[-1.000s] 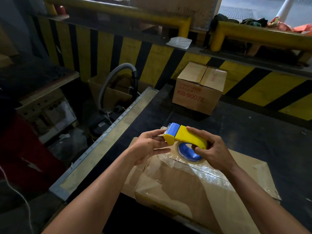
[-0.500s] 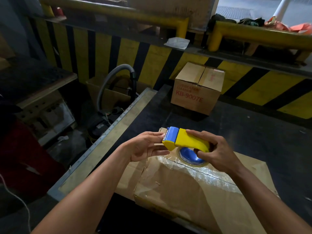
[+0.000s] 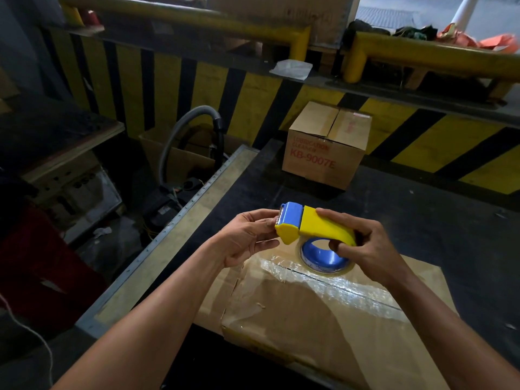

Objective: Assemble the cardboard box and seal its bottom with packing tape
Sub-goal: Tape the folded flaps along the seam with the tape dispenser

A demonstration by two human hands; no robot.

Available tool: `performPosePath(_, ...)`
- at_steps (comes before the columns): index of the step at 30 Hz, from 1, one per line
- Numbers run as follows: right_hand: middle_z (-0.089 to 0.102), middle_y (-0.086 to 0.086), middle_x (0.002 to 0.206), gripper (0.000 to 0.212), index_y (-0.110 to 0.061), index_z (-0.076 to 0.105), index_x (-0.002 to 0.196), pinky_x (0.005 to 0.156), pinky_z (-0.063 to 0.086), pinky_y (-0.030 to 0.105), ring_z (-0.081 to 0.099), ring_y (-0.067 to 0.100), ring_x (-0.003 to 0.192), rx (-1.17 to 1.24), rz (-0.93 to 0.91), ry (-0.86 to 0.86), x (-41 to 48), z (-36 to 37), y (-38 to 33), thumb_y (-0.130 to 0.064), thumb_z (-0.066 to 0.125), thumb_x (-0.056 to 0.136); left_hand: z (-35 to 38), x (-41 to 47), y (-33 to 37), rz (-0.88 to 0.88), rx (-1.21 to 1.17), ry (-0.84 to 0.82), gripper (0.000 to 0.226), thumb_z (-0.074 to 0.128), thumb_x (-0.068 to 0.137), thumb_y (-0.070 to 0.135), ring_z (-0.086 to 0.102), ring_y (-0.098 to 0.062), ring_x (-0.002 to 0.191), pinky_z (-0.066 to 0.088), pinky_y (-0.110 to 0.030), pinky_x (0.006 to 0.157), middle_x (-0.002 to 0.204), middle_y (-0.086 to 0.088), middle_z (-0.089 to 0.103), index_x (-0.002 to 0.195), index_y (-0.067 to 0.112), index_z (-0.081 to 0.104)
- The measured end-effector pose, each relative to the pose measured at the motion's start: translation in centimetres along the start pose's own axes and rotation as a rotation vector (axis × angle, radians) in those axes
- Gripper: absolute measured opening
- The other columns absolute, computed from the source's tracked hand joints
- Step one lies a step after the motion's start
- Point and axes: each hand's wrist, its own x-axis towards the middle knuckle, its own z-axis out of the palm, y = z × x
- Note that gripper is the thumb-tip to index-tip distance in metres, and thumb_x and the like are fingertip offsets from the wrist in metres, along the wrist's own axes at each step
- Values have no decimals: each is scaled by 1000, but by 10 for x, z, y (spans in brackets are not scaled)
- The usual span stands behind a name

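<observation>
A yellow and blue tape dispenser (image 3: 323, 228) with a clear tape roll on a blue core (image 3: 323, 258) is held above a flattened cardboard box (image 3: 323, 313) on the dark table. Old clear tape covers the box's seam. My right hand (image 3: 363, 246) grips the dispenser's yellow handle and the roll. My left hand (image 3: 247, 237) pinches at the blue blade end of the dispenser with its fingertips.
A closed cardboard box marked KB-9007E (image 3: 326, 144) stands at the back of the dark table (image 3: 436, 220). The table's metal-edged left border (image 3: 168, 246) drops to a gap with a grey hose (image 3: 185, 128) and open boxes. A yellow-black striped wall runs behind.
The dispenser has been lifted slightly and turned more level. My left fingers stay at its blade end; my right hand keeps its grip.
</observation>
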Motion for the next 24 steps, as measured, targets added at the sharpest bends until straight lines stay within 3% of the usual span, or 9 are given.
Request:
performPosePath(3,68,-12,111,60,-43,67,123,70,52,33,61,17,84,6,14,10,1,0,0,-11,65,72,2,0,1,-4,-37,-19,29,67,83,9,75,-22,85,63,-31,69,102,-14,75,112,7,70)
performPosePath(8,67,-11,110,60,-47,65,123,70,53,32,61,19,81,-12,34,26,-1,-1,5,-15,65,73,2,-2,-3,-77,-69,-91,45,62,91,1,74,-23,85,63,-35,73,105,-16,73,136,4,56)
performPosePath(11,66,-15,115,63,-48,62,128,74,55,36,62,21,86,-35,38,-9,-2,-3,5,-15,65,75,3,-3,-4,-71,-99,-91,37,58,94,-1,74,-21,85,63,-32,73,103,-15,74,130,6,59)
performPosePath(15,57,-22,121,75,-60,41,138,70,52,26,59,10,87,-218,69,-128,1,-8,0,-24,73,81,6,-4,-2,-60,-97,-79,38,64,85,5,75,-19,86,62,-29,73,102,-12,76,123,7,62)
performPosePath(19,48,-38,121,80,-65,33,137,79,51,25,56,-1,101,-309,88,-161,2,-7,1,-34,81,81,12,-4,-2,-64,-126,-64,38,65,82,7,75,-17,85,61,-26,70,100,-11,76,120,8,63)
performPosePath(21,49,-34,119,75,-61,34,134,77,49,23,56,1,101,-347,81,-142,1,-5,2,-38,81,80,15,-3,-3,-75,-152,-72,35,64,83,7,75,-16,83,61,-26,69,98,-11,76,118,8,63)
performPosePath(24,54,-21,119,71,-53,41,136,77,47,25,57,7,100,-312,64,-85,0,-4,6,-27,80,82,19,-2,-5,-85,-177,-77,33,64,82,6,74,-15,79,61,-25,66,94,-9,76,115,9,64)
